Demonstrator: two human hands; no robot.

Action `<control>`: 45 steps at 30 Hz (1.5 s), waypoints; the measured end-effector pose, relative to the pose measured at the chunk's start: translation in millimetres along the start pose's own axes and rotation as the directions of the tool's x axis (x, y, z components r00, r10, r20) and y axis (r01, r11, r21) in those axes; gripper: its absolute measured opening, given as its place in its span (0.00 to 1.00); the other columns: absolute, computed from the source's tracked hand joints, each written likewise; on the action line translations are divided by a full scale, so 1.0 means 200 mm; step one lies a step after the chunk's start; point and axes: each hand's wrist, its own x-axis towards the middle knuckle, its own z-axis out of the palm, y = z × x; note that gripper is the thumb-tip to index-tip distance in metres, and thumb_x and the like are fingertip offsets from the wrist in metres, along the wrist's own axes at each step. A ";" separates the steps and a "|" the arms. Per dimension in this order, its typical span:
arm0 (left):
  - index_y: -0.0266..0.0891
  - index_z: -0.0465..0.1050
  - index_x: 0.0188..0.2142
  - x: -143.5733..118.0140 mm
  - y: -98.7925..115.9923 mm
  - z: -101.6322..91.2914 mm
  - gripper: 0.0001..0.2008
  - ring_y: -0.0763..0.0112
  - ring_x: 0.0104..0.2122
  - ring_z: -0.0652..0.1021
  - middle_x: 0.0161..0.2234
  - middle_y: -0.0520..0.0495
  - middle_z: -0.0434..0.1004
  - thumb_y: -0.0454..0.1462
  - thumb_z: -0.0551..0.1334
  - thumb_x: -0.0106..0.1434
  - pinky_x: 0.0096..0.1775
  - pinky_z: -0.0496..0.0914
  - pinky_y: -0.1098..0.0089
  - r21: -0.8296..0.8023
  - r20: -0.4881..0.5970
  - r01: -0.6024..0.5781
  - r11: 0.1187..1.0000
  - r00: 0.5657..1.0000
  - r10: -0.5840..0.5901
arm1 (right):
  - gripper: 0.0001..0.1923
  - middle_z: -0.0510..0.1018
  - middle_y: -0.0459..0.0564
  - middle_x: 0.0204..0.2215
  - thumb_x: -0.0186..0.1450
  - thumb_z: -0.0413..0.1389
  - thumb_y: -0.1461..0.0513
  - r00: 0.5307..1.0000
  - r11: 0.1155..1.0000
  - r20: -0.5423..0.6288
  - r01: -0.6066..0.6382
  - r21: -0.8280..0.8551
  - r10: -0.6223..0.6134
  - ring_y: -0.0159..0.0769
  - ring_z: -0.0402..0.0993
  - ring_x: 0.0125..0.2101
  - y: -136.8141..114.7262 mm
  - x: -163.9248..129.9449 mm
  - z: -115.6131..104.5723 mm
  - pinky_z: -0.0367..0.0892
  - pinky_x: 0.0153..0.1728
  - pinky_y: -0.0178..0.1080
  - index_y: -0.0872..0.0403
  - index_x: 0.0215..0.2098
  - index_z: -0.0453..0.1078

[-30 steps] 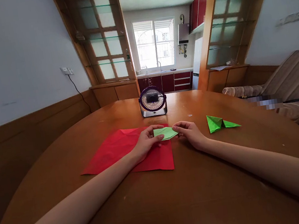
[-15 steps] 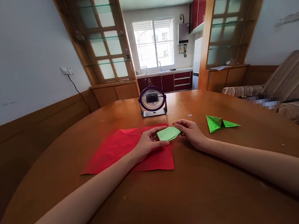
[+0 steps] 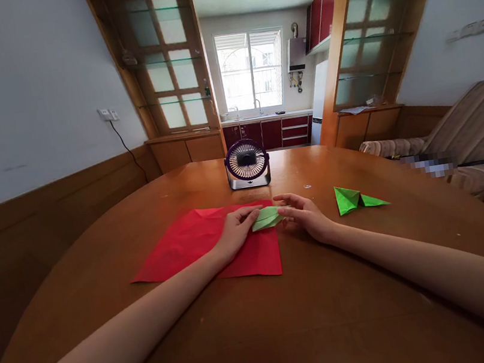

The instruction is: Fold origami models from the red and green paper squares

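A small piece of folded pale green paper (image 3: 266, 218) is between my two hands, over the right edge of a red paper sheet (image 3: 179, 248). My left hand (image 3: 235, 231) pinches its left end between thumb and fingers. At its right end, my right hand (image 3: 304, 216) has its fingers apart, the fingertips at the paper's edge; whether they grip it I cannot make out. The red sheet lies flat, faintly creased, partly under my left hand and forearm. To the right lies a bright green folded paper shape (image 3: 348, 199) with a pointed tail.
A small purple desk fan (image 3: 247, 162) stands beyond the papers on the brown wooden table (image 3: 264, 330). Right of the table is a striped sofa (image 3: 479, 122). Glass-shelved cabinets flank an opening to a kitchen.
The pale green paper has been turned and shifted slightly left. My left thumb has moved up onto it, and my right fingers have loosened and spread.
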 end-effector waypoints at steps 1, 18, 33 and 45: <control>0.36 0.78 0.44 0.00 0.00 0.00 0.17 0.60 0.45 0.75 0.44 0.42 0.78 0.44 0.63 0.60 0.50 0.67 0.60 0.034 0.001 -0.027 0.999 1.000 0.027 | 0.22 0.77 0.46 0.35 0.52 0.67 0.57 1.000 1.000 0.006 0.015 -0.023 -0.015 0.31 0.74 0.30 0.00 0.00 0.00 0.69 0.31 0.35 0.52 0.44 0.72; 0.39 0.74 0.35 -0.07 0.04 0.03 0.05 0.66 0.37 0.75 0.35 0.47 0.74 0.30 0.60 0.60 0.41 0.68 0.66 0.491 -0.048 -0.237 0.839 0.954 0.297 | 0.24 0.79 0.46 0.38 0.48 0.70 0.62 0.994 0.993 0.051 0.099 -0.068 -0.096 0.34 0.76 0.37 0.00 -0.01 0.02 0.73 0.43 0.41 0.50 0.43 0.74; 0.37 0.68 0.39 -0.03 0.02 0.02 0.18 0.70 0.33 0.76 0.33 0.48 0.75 0.45 0.68 0.54 0.36 0.70 0.70 -0.200 0.098 -0.002 0.980 0.995 0.021 | 0.13 0.81 0.48 0.34 0.55 0.65 0.57 0.979 0.992 0.188 0.091 -0.082 -0.074 0.36 0.76 0.36 -0.03 -0.02 0.03 0.71 0.40 0.40 0.52 0.38 0.76; 0.36 0.67 0.45 -0.02 0.03 -0.01 0.27 0.71 0.32 0.78 0.32 0.50 0.76 0.37 0.74 0.47 0.37 0.70 0.69 -0.257 0.286 0.235 0.938 0.945 -0.158 | 0.14 0.72 0.43 0.20 0.56 0.63 0.52 0.997 0.994 0.080 0.000 -0.112 0.009 0.29 0.68 0.22 0.00 -0.02 0.03 0.63 0.27 0.34 0.55 0.25 0.72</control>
